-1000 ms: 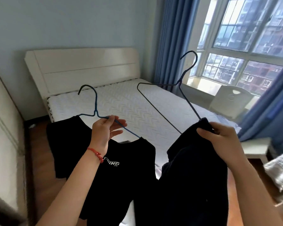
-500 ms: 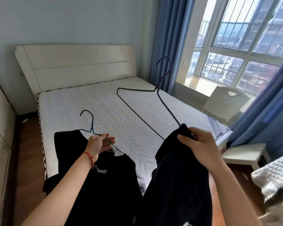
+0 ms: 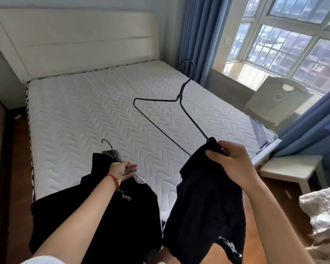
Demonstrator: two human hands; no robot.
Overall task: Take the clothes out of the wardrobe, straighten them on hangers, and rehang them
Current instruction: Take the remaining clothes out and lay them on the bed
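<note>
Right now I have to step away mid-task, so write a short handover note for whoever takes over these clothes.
Left hand: gripping the small wire hanger that carries the black T-shirt, which partly rests on the mattress.
Right hand: pinching one end of the large wire hanger together with the dark garment, which is bunched at that end and hangs down.
Done: both pieces are out of the wardrobe.
Left: spread the dark garment properly on its hanger, straighten the T-shirt, rehang both. The wardrobe is not in view.

Daylit room, wide-angle view
Sun enters the window (image 3: 286, 40) at far right, glaring on its sill; edges bow, corners blur.
</note>
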